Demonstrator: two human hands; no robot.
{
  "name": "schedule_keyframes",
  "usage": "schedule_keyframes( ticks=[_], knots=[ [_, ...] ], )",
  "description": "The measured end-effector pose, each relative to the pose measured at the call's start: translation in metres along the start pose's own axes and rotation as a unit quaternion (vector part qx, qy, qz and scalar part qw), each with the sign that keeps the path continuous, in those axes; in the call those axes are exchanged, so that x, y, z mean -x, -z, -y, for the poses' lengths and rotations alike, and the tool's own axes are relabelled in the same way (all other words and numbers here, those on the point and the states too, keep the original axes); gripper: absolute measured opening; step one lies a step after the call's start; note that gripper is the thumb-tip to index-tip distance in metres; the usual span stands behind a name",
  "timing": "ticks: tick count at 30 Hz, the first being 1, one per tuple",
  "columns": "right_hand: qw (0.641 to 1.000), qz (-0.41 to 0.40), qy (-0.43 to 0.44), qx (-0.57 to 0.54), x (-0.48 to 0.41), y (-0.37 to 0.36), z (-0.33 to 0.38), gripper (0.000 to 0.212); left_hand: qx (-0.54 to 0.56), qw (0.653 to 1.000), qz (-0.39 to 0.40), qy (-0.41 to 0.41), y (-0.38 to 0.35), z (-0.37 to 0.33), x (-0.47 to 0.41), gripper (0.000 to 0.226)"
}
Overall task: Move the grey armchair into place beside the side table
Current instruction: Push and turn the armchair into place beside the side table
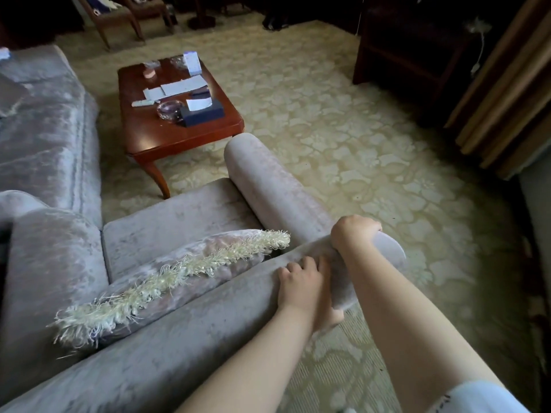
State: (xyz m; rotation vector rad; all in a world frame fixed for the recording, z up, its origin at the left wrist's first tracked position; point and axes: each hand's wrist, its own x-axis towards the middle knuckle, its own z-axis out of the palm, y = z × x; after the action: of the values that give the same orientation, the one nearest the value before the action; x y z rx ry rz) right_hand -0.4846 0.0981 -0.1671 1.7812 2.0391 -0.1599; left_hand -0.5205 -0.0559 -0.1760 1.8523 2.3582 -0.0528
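Note:
The grey velvet armchair [179, 216] fills the lower left, seen from behind its backrest, with a fringed cushion [179, 269] lying on the seat. My left hand [301, 284] grips the top edge of the backrest near its right corner, fingers curled over the front. My right hand [354, 231] grips the rear end of the right armrest, fingers wrapped over its rounded end. No side table can be picked out for certain in this view.
A grey sofa [44, 129] stands at the left. A wooden coffee table [167, 132] with papers, a tissue box and a glass ashtray sits just ahead of the armchair. Dark cabinet [417, 46] and curtains [507, 99] at right; patterned carpet [357, 144] between.

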Motion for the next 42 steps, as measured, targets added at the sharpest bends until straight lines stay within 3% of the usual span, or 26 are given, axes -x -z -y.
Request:
schedule_keyframes(
  ticks=[3, 7, 13, 17, 21, 25, 30, 37, 42],
  knots=[
    [1.000, -0.024, 0.016, -0.005, 0.008, -0.009, -0.004, 0.032, 0.004, 1.000, -0.021, -0.007, 0.001, -0.002, 0.011, 0.068],
    [1.000, -0.015, 0.007, -0.008, 0.021, -0.023, -0.019, 0.031, 0.003, 0.999, -0.040, -0.023, 0.002, -0.010, 0.037, 0.067],
    [1.000, 0.022, 0.009, -0.011, 0.024, -0.025, -0.049, 0.029, -0.023, 0.999, 0.017, -0.032, 0.001, -0.021, 0.035, 0.094],
    [0.997, 0.034, 0.027, -0.061, 0.025, -0.017, -0.051, 0.040, -0.020, 0.999, 0.024, -0.025, 0.002, -0.022, 0.034, 0.104],
    [0.995, 0.009, 0.093, 0.018, 0.033, 0.000, -0.038, 0.052, 0.006, 1.000, 0.014, -0.022, 0.010, -0.024, 0.035, 0.103],
    [0.978, 0.013, 0.205, 0.035, 0.063, 0.015, 0.011, 0.042, 0.125, 0.988, 0.002, 0.091, 0.022, 0.004, 0.048, 0.074],
    [0.918, -0.004, 0.390, 0.071, 0.134, 0.018, 0.096, 0.037, 0.109, 0.961, -0.027, 0.254, 0.020, 0.098, 0.123, 0.061],
    [0.814, -0.005, 0.571, 0.106, 0.283, 0.002, 0.235, 0.039, 0.087, 0.841, -0.107, 0.523, -0.009, 0.229, 0.281, 0.065],
    [0.799, 0.001, 0.600, 0.035, 0.382, -0.014, 0.322, 0.044, 0.132, 0.776, -0.051, 0.614, -0.006, 0.314, 0.351, 0.088]
  ],
)
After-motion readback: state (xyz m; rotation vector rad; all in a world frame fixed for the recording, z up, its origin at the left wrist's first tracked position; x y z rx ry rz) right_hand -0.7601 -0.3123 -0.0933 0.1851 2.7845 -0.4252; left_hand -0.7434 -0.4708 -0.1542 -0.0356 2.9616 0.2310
